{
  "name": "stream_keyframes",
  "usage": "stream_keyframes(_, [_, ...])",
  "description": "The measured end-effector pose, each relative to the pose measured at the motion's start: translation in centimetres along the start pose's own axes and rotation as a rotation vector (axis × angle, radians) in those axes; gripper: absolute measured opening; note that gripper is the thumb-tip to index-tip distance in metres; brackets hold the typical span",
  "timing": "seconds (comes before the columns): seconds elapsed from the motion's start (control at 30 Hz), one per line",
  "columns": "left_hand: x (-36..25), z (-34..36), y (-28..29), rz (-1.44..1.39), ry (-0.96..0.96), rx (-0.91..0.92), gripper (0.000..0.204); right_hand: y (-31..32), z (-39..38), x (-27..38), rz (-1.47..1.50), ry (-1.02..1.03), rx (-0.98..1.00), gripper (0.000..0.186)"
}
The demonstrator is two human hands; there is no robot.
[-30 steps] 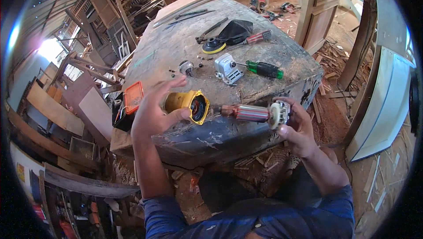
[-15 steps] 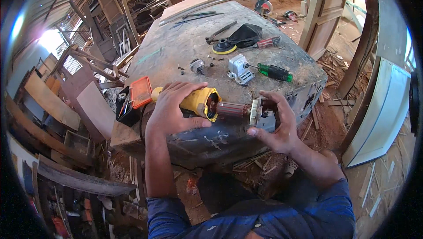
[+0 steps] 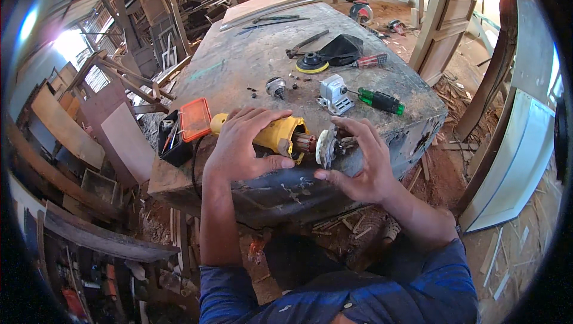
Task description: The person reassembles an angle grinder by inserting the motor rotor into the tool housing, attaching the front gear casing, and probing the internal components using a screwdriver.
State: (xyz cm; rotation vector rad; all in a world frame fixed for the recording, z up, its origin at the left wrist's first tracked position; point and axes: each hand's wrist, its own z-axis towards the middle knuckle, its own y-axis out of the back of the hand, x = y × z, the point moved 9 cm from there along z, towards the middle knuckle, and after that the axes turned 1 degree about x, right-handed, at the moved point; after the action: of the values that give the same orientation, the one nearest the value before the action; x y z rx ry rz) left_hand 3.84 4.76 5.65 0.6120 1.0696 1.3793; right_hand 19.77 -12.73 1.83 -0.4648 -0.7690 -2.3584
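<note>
My left hand (image 3: 236, 151) is wrapped round the yellow power tool housing (image 3: 279, 135), which lies near the front edge of the workbench. Between thumb and fingers, my right hand (image 3: 370, 166) grips the motor armature (image 3: 325, 148) by its pale fan end. The armature's striped core sits partly inside the open mouth of the housing; its far end is hidden there. Behind my hands stand a silver gear housing (image 3: 335, 96) and a small round metal part (image 3: 276, 88), with several tiny dark pieces nearby. A green-handled screwdriver (image 3: 382, 102) lies beside the gear housing.
An open black box (image 3: 179, 145) with an orange lid (image 3: 195, 120) sits at the bench's left corner. Farther back lie a yellow-edged sanding pad (image 3: 311, 63), a dark bag (image 3: 345, 48) and a red-handled screwdriver (image 3: 371, 60). A wooden door (image 3: 447, 25) stands at the right.
My right hand has moved left, pushing the armature deeper into the yellow housing, so less of its core shows. My left hand keeps its hold on the housing.
</note>
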Motion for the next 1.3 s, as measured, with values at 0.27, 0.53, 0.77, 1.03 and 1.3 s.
stream_keyframes(0.27, [-0.1, 0.1, -0.2, 0.015, -0.031, 0.008, 0.110, -2.6, 0.6, 0.0, -0.046, -0.004, -0.017, 0.097])
stream_keyframes(0.53, [-1.1, 0.3, -0.3, 0.041, -0.042, -0.043, 0.111, -4.3, 1.5, 0.0, -0.150, 0.040, 0.020, 0.100])
stream_keyframes(0.77, [-1.4, 0.6, -0.7, 0.085, -0.001, -0.135, 0.105, -4.7, 1.6, 0.1, -0.134, 0.057, 0.041, 0.097])
stream_keyframes(1.03, [-1.9, 0.7, -0.2, 0.042, -0.028, -0.134, 0.096, -3.5, 2.0, -0.1, -0.010, 0.024, 0.121, 0.102])
stream_keyframes(1.3, [-1.5, 1.2, -0.6, 0.065, 0.006, -0.139, 0.086, -3.9, 2.0, -0.3, -0.065, 0.043, 0.073, 0.101])
